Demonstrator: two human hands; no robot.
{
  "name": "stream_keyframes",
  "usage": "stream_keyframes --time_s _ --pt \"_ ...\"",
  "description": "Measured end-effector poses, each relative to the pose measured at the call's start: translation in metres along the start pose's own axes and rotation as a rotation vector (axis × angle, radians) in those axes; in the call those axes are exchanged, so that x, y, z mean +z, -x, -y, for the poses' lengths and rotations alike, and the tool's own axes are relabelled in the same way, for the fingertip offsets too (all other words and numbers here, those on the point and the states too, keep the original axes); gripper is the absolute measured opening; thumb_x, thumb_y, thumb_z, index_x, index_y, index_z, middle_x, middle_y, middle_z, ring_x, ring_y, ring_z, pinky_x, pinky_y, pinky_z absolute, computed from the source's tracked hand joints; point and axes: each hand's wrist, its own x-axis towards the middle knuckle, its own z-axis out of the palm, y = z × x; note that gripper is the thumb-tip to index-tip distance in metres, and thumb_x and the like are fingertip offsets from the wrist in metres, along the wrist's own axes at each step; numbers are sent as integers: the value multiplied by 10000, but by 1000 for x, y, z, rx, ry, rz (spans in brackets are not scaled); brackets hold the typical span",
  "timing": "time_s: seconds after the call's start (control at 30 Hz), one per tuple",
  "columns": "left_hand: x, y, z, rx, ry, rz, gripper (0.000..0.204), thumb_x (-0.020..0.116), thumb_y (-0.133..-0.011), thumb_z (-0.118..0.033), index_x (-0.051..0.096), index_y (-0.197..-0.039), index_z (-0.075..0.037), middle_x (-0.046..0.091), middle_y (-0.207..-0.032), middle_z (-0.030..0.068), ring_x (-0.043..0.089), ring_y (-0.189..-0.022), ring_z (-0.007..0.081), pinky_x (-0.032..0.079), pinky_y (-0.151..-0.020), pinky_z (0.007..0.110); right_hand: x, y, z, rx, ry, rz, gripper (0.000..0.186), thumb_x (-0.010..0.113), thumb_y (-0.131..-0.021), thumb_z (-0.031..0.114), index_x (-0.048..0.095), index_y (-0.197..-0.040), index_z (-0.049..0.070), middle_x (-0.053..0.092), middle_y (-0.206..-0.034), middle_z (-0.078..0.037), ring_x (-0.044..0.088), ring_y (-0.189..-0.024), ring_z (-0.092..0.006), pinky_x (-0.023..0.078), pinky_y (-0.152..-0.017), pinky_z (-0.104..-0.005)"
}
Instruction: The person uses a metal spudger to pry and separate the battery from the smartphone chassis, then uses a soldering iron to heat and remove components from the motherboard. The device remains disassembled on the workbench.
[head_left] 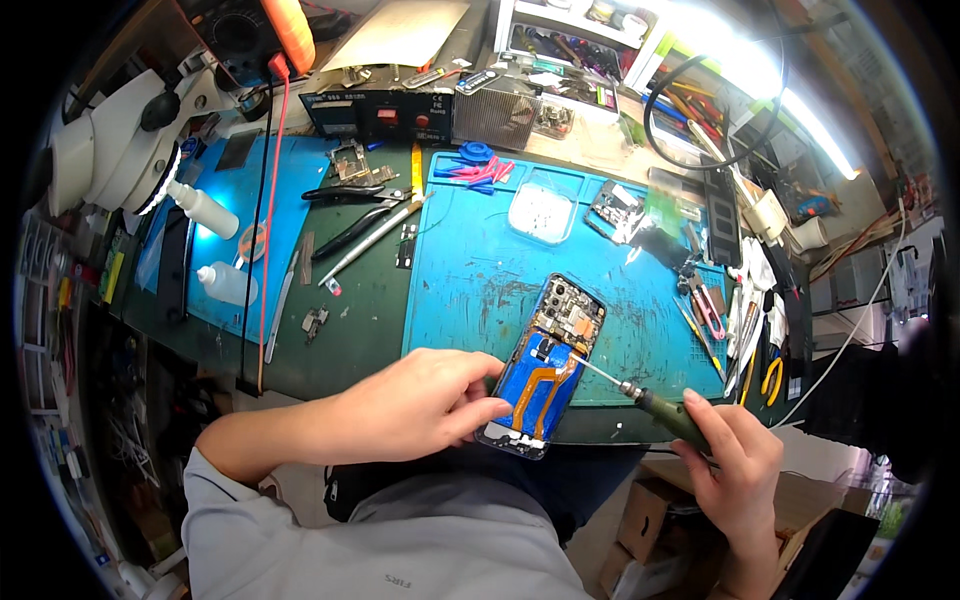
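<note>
One uncovered phone (pixel 543 366) overlaps mat's (pixel 480 260) near edge; left hand (pixel 425 405) pinches its lower left side; right hand (pixel 735 465) grips screwdriver (pixel 668 415), tip at its right side.

Pretty packed bench (pixel 375 325), going clockwise from mid-view; pink and blue bits (pixel 488 172) at 12; clear tray (pixel 544 210) at 1; bright tube lamp (pixel 822 132) at 2; yellow-handled pliers (pixel 772 382) between 3 and 4; cardboard box (pixel 655 518) around 5; two white squeeze bottles (pixel 229 284) between 9 and 10; black box with a red switch (pixel 385 127) at 11.
</note>
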Motion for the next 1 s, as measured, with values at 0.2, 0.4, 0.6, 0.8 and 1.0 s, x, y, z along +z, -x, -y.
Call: stream_keyframes --time_s 0.2,0.4,0.6,0.8,1.0 --pt "0 5 14 306 -417 -164 319 754 -966 -144 642 -1225 4 696 -866 96 729 -745 193 581 -613 300 2 9 8 -76 -4 43 562 866 -703 91 756 -1253 126 663 -897 -41 630 -695 -225 486 -591 -354" --pt "18 23 11 693 -583 -274 230 801 -872 -42 688 -1072 -32 702 -920 74 712 -740 208 580 -589 307 8 16 14 -203 -20 79 562 779 -706 36 762 -1255 152 633 -885 -24 588 -639 -185 464 -549 -321" --pt "19 25 25 824 -573 -379 201 792 -839 12 684 -1005 -23 700 -919 77 709 -742 228 593 -611 316 10 19 22 -201 -45 62 576 770 -682 49 767 -1248 154 630 -870 -20 575 -626 -174 454 -534 -309" --pt "17 27 39 928 -485 -413 245 789 -802 30 706 -1026 -24 698 -897 64 703 -726 202 584 -591 309 9 15 29 -194 -90 67 576 773 -670 53 776 -1237 156 635 -855 -19 573 -625 -165 440 -520 -307" --pt "13 38 46 902 -517 -349 189 760 -778 -7 687 -946 -54 651 -834 23 654 -663 159 541 -526 286 11 9 32 -263 -53 111 578 782 -667 65 780 -1237 162 631 -852 -12 550 -605 -158 431 -512 -296"
